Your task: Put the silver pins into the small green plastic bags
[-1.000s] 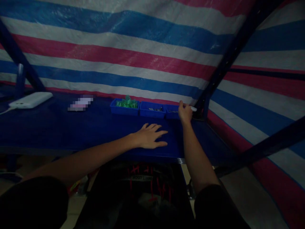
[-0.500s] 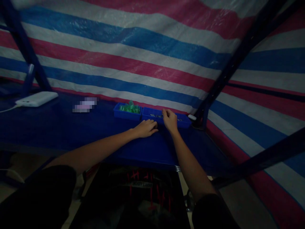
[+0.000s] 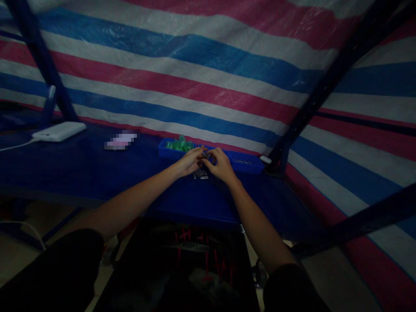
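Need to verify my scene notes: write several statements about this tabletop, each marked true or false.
1. Translucent green pieces sit in the leftmost blue plastic bin. True.
2. The left hand and right hand are close together, with a small metallic piece between them. True.
3. The flat white rectangular device has no cable. False: a white cable runs from its left end.
4. Several loose silvery parts lie on the blue tabletop near the hands. True.
5. The plastic sheet behind the tabletop is plain white. False: it is striped blue, red and white.
6. The right hand grasps the small white rounded object. False: it lies beside the rightmost blue bin.
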Demonstrator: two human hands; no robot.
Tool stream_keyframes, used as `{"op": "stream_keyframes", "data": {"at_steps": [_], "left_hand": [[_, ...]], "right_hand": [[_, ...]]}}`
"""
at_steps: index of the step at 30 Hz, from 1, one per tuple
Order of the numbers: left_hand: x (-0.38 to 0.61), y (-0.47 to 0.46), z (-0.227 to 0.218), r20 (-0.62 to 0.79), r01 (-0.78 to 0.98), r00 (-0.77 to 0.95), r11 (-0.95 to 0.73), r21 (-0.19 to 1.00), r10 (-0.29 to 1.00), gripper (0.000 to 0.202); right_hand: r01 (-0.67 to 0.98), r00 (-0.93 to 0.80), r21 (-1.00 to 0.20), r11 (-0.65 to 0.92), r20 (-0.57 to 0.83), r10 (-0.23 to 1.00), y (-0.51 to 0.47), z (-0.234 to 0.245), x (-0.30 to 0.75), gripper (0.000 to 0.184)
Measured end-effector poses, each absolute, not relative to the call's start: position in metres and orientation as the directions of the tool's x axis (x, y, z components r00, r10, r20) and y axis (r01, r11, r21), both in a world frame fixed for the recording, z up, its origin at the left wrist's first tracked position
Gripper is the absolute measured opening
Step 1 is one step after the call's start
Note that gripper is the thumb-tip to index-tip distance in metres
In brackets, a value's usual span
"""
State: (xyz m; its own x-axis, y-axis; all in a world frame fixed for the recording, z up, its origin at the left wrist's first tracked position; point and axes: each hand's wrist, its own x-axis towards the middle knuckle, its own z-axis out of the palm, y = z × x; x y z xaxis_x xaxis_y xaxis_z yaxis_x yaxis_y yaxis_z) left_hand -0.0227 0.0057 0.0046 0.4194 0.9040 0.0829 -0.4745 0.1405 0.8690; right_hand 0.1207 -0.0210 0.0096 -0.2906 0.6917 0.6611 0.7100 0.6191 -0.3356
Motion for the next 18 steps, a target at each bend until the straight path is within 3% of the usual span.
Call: {"op": "stream_keyframes", "data": {"at_steps": [4,8,10,13,18], "left_hand": [[-0.022,0.007,0.004,0.066,-0.417,0.427,0.131,0.899,0.902,0.028],[-0.024,0.01,0.007,0.207,-0.21,0.284,-0.15,0.966,0.936,0.018],[-0.026,0.012,0.007,0.348,-0.101,0.254,-0.333,0.938,0.903,0.014],[-0.029,0.015,0.006,0.512,0.008,0.342,-0.547,0.837,0.788,0.024],[-0.028,0.017,0.0,0.557,0.17,0.425,-0.667,0.725,0.714,0.018]], "right_hand": [[0.72,-0.271,-0.334,0.608,0.672,0.69,-0.022,0.01,0.12,0.018],[0.719,-0.247,-0.372,0.587,0.653,0.716,-0.02,0.012,0.124,0.02],[0.722,-0.246,-0.38,0.578,0.641,0.728,-0.018,0.013,0.126,0.024],[0.721,-0.254,-0.392,0.572,0.619,0.743,-0.014,0.012,0.128,0.031],[0.705,-0.242,-0.451,0.547,0.571,0.784,-0.016,0.013,0.126,0.035]]}}
